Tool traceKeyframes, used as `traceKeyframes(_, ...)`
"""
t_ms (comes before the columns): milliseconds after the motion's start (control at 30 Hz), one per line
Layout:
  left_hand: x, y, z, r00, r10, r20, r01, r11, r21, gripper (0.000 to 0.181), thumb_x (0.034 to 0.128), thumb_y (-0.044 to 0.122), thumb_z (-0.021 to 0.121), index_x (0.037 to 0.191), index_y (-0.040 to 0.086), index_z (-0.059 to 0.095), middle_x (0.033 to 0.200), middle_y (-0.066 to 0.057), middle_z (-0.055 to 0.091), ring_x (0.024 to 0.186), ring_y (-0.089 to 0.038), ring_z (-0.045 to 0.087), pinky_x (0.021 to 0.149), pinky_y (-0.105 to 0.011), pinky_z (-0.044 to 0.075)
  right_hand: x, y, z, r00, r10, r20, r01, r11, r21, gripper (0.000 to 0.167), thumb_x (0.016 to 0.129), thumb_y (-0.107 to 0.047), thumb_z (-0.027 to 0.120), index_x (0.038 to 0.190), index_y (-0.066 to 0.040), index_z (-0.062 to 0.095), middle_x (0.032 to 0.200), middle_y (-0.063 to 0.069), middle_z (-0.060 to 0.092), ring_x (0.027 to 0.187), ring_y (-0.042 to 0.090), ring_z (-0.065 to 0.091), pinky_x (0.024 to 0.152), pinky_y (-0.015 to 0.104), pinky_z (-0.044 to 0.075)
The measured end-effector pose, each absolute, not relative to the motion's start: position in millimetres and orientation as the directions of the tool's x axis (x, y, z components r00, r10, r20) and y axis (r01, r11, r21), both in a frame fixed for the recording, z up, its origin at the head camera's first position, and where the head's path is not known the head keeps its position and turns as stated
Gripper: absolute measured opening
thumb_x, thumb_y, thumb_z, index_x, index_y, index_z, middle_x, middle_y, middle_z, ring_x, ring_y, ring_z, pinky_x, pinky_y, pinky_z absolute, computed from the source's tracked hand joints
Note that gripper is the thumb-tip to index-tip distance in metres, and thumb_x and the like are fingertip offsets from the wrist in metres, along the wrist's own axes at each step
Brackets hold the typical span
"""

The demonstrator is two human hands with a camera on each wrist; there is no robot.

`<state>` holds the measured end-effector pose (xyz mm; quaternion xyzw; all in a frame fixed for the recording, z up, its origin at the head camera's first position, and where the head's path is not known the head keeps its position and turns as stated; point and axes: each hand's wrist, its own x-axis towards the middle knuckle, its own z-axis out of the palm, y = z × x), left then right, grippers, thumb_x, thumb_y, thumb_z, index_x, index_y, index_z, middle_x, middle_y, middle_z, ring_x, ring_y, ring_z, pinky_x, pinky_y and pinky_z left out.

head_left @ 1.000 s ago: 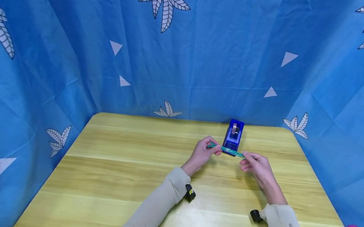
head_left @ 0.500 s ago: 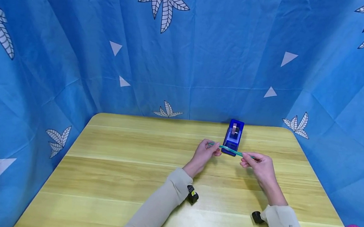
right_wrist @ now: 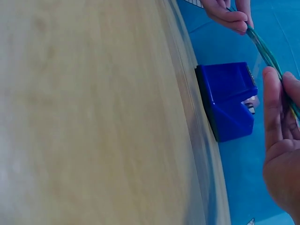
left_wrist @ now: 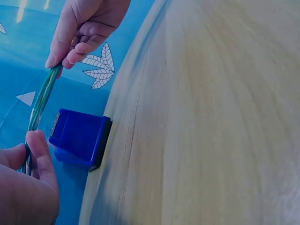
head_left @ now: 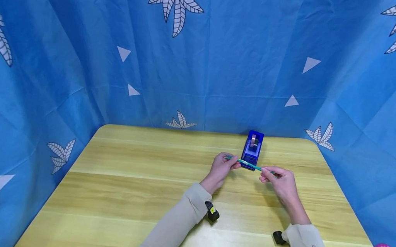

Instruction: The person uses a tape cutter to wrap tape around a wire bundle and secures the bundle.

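A thin bundle of green wires (head_left: pixel 250 165) stretches between both hands above the table, tilted slightly down to the right. My left hand (head_left: pixel 220 168) pinches one end between thumb and fingers, while my right hand (head_left: pixel 281 183) pinches the other. In the left wrist view the strands (left_wrist: pixel 41 101) lie close together, with a shiny clear patch around their middle that may be tape. Just behind the bundle stands a blue tape dispenser (head_left: pixel 250 159) holding a small roll; neither hand touches it. The right wrist view shows its side (right_wrist: pixel 229 101). Fingers hide the bundle's ends.
The wood-grain table (head_left: pixel 126 195) reaches back to a blue patterned curtain (head_left: pixel 203 62), which also hangs along both sides. The dispenser stands close to the table's back edge. A small black camera sits at each sleeve cuff.
The bundle looks narrower than a second ago, its strands closer together. Both hands keep their grip and stay almost in place; the left forearm has shifted slightly right. The head view has tilted a little.
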<state>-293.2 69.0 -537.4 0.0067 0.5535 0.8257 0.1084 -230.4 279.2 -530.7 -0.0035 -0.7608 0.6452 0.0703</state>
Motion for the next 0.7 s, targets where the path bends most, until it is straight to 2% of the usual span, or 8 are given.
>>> traceKeyframes(133,-293,68,-537,-0.977,0.195,-0.086,-0.148,-0.333,0.931,0.017,0.0992,-0.001,0.065,0.114,-0.005,0.057,0.085,-0.004,0.067,0.074,-0.011,0.070,0.089,-0.034,0.062,-231,279,-532,-0.994,0.099,0.036,-0.019,0.163,-0.986,0.039,0.101,-0.015,0.069,0.122,0.018,0.064,0.087,0.008,0.078,0.071,0.009,0.074,0.075,0.030,0.064)
traceKeyframes(233,-293,67,-535,-0.977,0.208,-0.056,-0.117,-0.296,0.948,0.021,0.0998,0.000,0.064,0.117,-0.007,0.055,0.087,-0.003,0.067,0.077,-0.011,0.070,0.095,-0.039,0.061,-234,281,-533,-0.996,0.089,-0.027,0.039,0.133,-0.990,0.046,0.106,-0.023,0.062,0.129,0.017,0.059,0.089,0.008,0.076,0.074,0.010,0.075,0.077,0.031,0.064)
traceKeyframes(400,-294,67,-535,-0.975,0.223,-0.019,-0.080,-0.265,0.961,0.011,0.0999,0.000,0.063,0.108,0.000,0.056,0.089,-0.003,0.064,0.077,-0.010,0.070,0.093,-0.036,0.061,-239,285,-533,-0.990,0.056,-0.128,0.132,0.075,-0.988,0.057,0.108,-0.038,0.055,0.137,0.011,0.056,0.090,0.002,0.072,0.077,0.012,0.075,0.076,0.029,0.064)
traceKeyframes(600,-295,66,-534,-0.977,0.214,-0.015,-0.066,-0.232,0.970,0.009,0.1001,-0.001,0.063,0.106,0.002,0.057,0.088,-0.002,0.064,0.079,-0.013,0.071,0.092,-0.035,0.061,-240,287,-531,-0.983,0.021,-0.181,0.182,0.051,-0.982,0.050,0.107,-0.034,0.059,0.135,0.007,0.056,0.088,-0.001,0.070,0.076,0.011,0.073,0.076,0.026,0.063)
traceKeyframes(700,-295,66,-534,-0.978,0.206,-0.010,-0.059,-0.229,0.972,0.009,0.1000,-0.001,0.063,0.106,0.002,0.057,0.088,-0.002,0.064,0.082,-0.018,0.072,0.093,-0.037,0.061,-241,287,-531,-0.985,0.029,-0.172,0.173,0.052,-0.983,0.041,0.105,-0.027,0.063,0.128,0.007,0.061,0.084,-0.003,0.071,0.073,0.009,0.071,0.074,0.025,0.063)
